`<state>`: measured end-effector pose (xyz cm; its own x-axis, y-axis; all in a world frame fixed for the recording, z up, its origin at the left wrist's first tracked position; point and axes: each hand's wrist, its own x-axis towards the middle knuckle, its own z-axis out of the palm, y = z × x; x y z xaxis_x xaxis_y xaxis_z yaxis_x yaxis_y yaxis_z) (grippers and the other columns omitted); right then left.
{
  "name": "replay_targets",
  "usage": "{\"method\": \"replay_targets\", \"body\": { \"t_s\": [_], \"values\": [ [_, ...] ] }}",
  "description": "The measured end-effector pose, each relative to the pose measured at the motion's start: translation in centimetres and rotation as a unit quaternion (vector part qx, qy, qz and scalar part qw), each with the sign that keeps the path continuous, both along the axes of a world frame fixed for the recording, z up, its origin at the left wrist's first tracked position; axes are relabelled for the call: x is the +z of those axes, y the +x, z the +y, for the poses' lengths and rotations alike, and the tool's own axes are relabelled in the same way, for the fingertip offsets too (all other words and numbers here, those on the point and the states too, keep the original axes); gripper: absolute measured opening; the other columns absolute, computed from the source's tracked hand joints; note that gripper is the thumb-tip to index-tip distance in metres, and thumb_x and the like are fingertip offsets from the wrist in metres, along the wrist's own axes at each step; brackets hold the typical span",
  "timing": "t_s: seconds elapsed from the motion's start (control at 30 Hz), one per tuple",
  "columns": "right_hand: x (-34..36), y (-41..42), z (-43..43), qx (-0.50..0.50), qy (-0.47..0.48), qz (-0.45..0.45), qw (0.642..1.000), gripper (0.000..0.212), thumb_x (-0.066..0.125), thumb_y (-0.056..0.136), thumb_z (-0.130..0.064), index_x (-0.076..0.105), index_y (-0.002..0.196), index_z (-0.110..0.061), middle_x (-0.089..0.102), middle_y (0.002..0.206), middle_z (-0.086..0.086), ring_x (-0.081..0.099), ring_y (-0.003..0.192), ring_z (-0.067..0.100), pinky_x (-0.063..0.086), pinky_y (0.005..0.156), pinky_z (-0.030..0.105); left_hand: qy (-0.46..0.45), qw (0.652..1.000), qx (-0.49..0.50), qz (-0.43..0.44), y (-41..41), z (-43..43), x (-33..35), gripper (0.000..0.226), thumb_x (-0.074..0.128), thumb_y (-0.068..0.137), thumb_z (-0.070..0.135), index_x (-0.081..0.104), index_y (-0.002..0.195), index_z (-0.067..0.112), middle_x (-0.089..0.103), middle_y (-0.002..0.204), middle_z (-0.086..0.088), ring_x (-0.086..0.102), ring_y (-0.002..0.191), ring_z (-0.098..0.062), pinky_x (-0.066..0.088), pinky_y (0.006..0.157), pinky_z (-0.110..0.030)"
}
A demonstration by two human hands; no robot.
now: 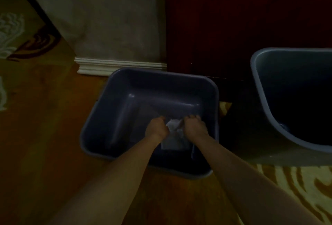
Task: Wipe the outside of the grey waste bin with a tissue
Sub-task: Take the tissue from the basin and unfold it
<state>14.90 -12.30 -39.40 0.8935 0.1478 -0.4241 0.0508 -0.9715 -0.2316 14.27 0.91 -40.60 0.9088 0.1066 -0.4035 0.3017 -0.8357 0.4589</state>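
A grey waste bin [115, 97] stands upright on the floor in the middle of the dim head view, its mouth facing me. Both my arms reach down into it. My left hand [156, 128] and my right hand [195, 127] are closed side by side on a crumpled white tissue [173, 125]. The tissue hangs between them over the bin's inside. Below the hands a pale patch shows near the bin's front wall; whether it is tissue or the bin's floor I cannot tell.
A second grey bin [262, 102] stands at the right edge, partly cut off. Behind are a dark red wooden door [242, 23], a pale wall with a white skirting board [118, 66], and patterned carpet [287, 188] at the sides.
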Motion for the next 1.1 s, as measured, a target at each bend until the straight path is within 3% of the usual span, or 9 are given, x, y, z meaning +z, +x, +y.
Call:
{"method": "replay_targets", "body": {
  "t_s": [0.23, 0.4, 0.53, 0.6, 0.67, 0.73, 0.83, 0.97, 1.1],
  "values": [
    [-2.0, 0.3, 0.1, 0.009, -0.010, 0.002, 1.000, 0.043, 0.038, 0.097, -0.014, 0.034, 0.139, -0.009, 0.032, 0.148, 0.012, 0.027, 0.133, 0.031, 0.029, 0.107, 0.042, 0.018, 0.999, -0.028, -0.011, 1.9, -1.8, -2.3, 0.033, 0.052, 0.088, 0.022, 0.059, 0.111, 0.000, 0.060, 0.122, -0.022, 0.056, 0.111, -0.036, 0.048, 0.089, -0.044],
    [-2.3, 0.8, 0.3, -0.005, -0.029, -0.029, 0.999, 0.033, 0.040, 0.097, -0.017, 0.050, 0.128, -0.008, 0.043, 0.138, 0.015, 0.035, 0.127, 0.031, 0.032, 0.106, 0.041, -0.012, 0.999, -0.025, 0.023, 2.2, -1.6, -2.8, 0.033, 0.058, 0.086, 0.027, 0.065, 0.102, -0.001, 0.065, 0.117, -0.022, 0.058, 0.109, -0.035, 0.048, 0.088, -0.040],
    [-1.0, 0.5, -0.3, -0.091, 0.120, -0.024, 0.988, 0.026, 0.042, 0.094, -0.009, 0.060, 0.109, 0.002, 0.057, 0.121, 0.021, 0.053, 0.110, 0.032, 0.047, 0.086, 0.033, -0.086, 0.996, 0.011, -0.022, 1.5, 0.1, -1.7, 0.013, 0.060, 0.083, 0.014, 0.064, 0.090, 0.005, 0.068, 0.103, -0.019, 0.062, 0.099, -0.030, 0.047, 0.077, -0.028],
    [0.4, -0.1, -0.6, -0.129, 0.197, -0.025, 0.972, 0.019, 0.044, 0.093, -0.007, 0.060, 0.095, 0.003, 0.063, 0.107, 0.024, 0.060, 0.096, 0.034, 0.046, 0.072, 0.031, -0.134, 0.990, 0.016, -0.039, 0.9, 1.2, -0.5, 0.006, 0.057, 0.085, 0.009, 0.056, 0.090, 0.011, 0.064, 0.093, -0.013, 0.058, 0.091, -0.026, 0.041, 0.069, -0.024],
    [2.2, -0.8, -0.7, -0.148, 0.250, -0.045, 0.956, 0.011, 0.048, 0.091, -0.009, 0.057, 0.087, -0.006, 0.063, 0.096, 0.019, 0.060, 0.089, 0.031, 0.043, 0.067, 0.028, -0.172, 0.983, 0.015, -0.057, 0.4, 2.2, 1.3, 0.013, 0.056, 0.085, 0.006, 0.053, 0.095, 0.014, 0.059, 0.088, -0.004, 0.055, 0.088, -0.021, 0.042, 0.067, -0.023],
    [4.1, -1.6, -0.6, -0.151, 0.288, -0.075, 0.943, 0.008, 0.052, 0.090, -0.010, 0.059, 0.094, -0.008, 0.061, 0.094, 0.012, 0.057, 0.084, 0.023, 0.039, 0.068, 0.025, -0.202, 0.977, 0.009, -0.072, 0.1, 2.6, 3.5, 0.019, 0.055, 0.085, 0.006, 0.057, 0.103, 0.012, 0.061, 0.093, -0.004, 0.057, 0.090, -0.020, 0.048, 0.074, -0.028],
    [7.2, -2.9, -0.3, -0.144, 0.332, -0.097, 0.927, 0.018, 0.053, 0.090, -0.013, 0.061, 0.105, -0.006, 0.063, 0.098, 0.011, 0.056, 0.085, 0.019, 0.040, 0.069, 0.025, -0.234, 0.966, -0.015, -0.112, -0.4, 2.6, 7.2, 0.013, 0.056, 0.088, 0.008, 0.064, 0.098, 0.010, 0.065, 0.090, -0.008, 0.061, 0.083, -0.022, 0.050, 0.073, -0.031],
    [11.9, -5.7, -0.5, -0.143, 0.389, -0.110, 0.903, 0.019, 0.058, 0.089, -0.024, 0.063, 0.099, -0.009, 0.066, 0.090, 0.006, 0.062, 0.083, 0.017, 0.047, 0.065, 0.025, -0.245, 0.951, -0.095, -0.163, -2.6, 1.6, 13.2, 0.015, 0.057, 0.089, 0.014, 0.063, 0.087, 0.027, 0.065, 0.084, 0.009, 0.062, 0.081, -0.005, 0.049, 0.067, -0.011],
    [17.2, -8.9, -1.8, -0.140, 0.408, -0.191, 0.882, 0.020, 0.053, 0.092, -0.030, 0.061, 0.091, -0.012, 0.061, 0.075, -0.004, 0.059, 0.068, 0.007, 0.046, 0.055, 0.016, -0.252, 0.930, -0.161, -0.213, -5.1, -0.5, 19.4, 0.012, 0.059, 0.088, 0.017, 0.065, 0.092, 0.025, 0.068, 0.089, 0.007, 0.065, 0.086, -0.007, 0.052, 0.075, -0.019]
  ]
}}
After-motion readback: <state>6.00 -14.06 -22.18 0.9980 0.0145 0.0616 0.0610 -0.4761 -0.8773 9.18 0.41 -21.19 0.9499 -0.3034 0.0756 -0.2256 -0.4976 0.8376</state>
